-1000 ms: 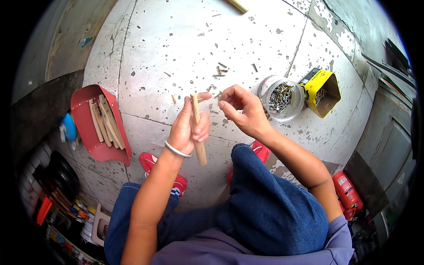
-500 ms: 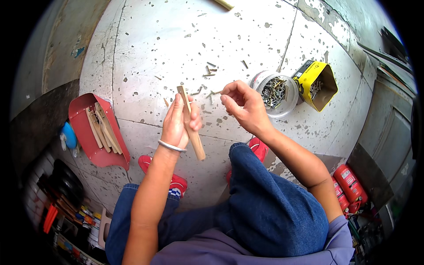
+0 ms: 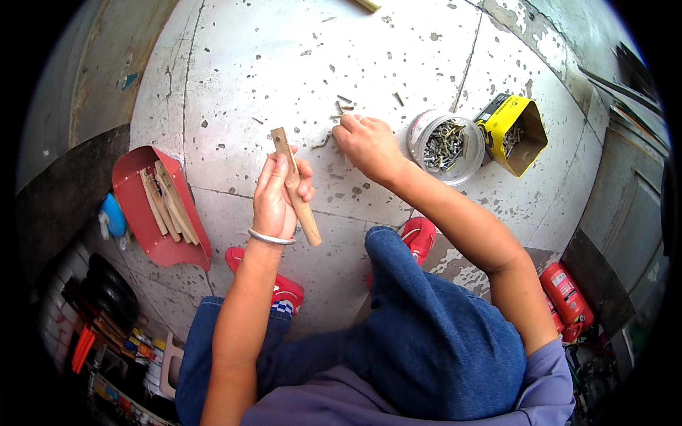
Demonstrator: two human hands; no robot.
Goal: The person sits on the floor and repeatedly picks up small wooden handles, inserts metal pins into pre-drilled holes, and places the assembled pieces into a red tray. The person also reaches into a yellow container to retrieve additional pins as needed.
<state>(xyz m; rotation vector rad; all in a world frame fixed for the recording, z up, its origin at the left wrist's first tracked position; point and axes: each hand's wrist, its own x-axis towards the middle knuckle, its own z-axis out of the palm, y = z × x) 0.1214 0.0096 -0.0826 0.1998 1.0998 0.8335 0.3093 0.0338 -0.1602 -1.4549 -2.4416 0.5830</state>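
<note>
My left hand [image 3: 273, 206] is closed around a wooden handle [image 3: 305, 216], which leans with its narrower, flat end up and its rounded end down past the palm. A small dark spot, perhaps a hole, marks the flat end. My right hand [image 3: 371, 148] reaches down at the floor with its fingers drawn together, among loose small metal bolts or pins [image 3: 344, 107]. Whatever its fingertips hold is hidden. A bent-looking metal piece [image 3: 321, 141] lies just left of them.
Right of my right hand stands a clear plastic tub [image 3: 419, 129] of metal fasteners, beside a yellow and black box [image 3: 503, 117] holding more. On the left, a red dustpan-like tray [image 3: 153, 245] carries several wooden handles [image 3: 170, 199]. Red fire extinguishers [image 3: 566, 292] lie at the lower right.
My right hand has moved left and down to the loose metal pieces, its fingers closing. My left hand has shifted slightly left and turned the wooden handle.
</note>
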